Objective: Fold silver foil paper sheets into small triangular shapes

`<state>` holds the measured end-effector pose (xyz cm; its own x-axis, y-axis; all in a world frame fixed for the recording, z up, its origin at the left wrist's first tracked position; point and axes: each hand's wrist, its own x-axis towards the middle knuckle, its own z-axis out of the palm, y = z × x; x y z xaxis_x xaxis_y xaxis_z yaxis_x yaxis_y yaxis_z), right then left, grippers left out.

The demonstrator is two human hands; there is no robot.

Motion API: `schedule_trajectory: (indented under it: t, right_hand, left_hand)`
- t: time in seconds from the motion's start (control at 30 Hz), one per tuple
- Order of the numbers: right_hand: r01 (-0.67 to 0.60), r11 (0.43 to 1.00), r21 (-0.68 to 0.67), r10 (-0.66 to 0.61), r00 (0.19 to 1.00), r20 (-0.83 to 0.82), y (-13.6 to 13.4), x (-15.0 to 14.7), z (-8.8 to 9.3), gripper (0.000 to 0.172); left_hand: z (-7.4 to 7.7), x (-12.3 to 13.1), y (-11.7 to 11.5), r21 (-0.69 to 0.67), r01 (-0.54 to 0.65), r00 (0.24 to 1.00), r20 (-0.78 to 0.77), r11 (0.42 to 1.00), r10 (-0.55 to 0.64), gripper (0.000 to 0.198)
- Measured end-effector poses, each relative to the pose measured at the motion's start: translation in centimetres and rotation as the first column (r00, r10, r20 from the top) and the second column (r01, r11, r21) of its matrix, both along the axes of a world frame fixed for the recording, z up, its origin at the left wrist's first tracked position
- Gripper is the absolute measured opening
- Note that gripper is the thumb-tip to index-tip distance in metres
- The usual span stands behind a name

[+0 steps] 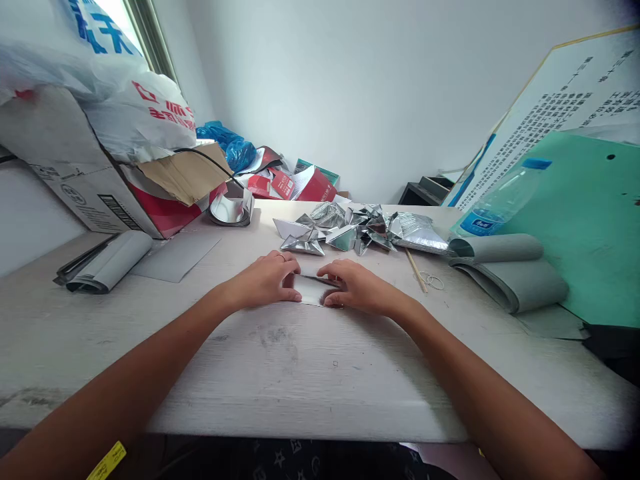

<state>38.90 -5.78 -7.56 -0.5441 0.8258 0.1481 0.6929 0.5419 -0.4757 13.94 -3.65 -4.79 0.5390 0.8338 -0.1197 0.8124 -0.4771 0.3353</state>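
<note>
Between my two hands, low on the white table, is a small sheet of silver foil paper (pixel 313 291) with its edges bent up. My left hand (pixel 267 280) pinches its left end between thumb and fingers. Around the right end, the thumb and fingers of my right hand (pixel 357 287) are closed, and the paper curves there. Just beyond the hands lies a pile of folded shiny silver paper shapes (pixel 345 228). A silver packet (pixel 423 232) adjoins the pile on its right.
Rolled grey-silver paper sheets lie at left (pixel 113 261) and right (pixel 507 270). A flat grey sheet (pixel 175 257) is near the left roll. A thin wooden stick (pixel 416 270), a clear bottle (pixel 505 193), a green board (pixel 590 220) and a cardboard box (pixel 75 167) stand around the table (pixel 300 380).
</note>
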Motion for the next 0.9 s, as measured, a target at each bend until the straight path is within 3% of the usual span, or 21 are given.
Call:
schedule_trajectory:
  t: [0.1,0.27,0.5,0.9]
  right_hand:
    - [0.021,0.998,-0.052,-0.023,0.999,-0.036,0.1,0.0,0.0,0.045]
    - [0.045,0.998,-0.049,-0.047,0.998,-0.032,0.0,-0.1,0.3,0.013]
    - [0.035,0.999,0.02,-0.035,0.999,0.006,0.1,0.0,0.4,0.019]
    - [0.054,0.997,0.054,-0.057,0.997,0.053,-0.3,-0.2,0.8,0.01]
  left_hand:
    - [-0.1,-0.2,0.2,-0.026,0.002,1.0,0.01,1.0,-0.002,0.061]
    - [0.1,0.2,0.1,-0.033,-0.064,0.998,0.023,0.997,0.065,0.049]
    - [0.7,0.7,-0.5,-0.046,-0.055,0.998,0.04,0.997,0.057,0.034]
    - [-0.5,0.2,0.4,0.089,-0.014,0.998,0.06,0.996,0.009,0.036]
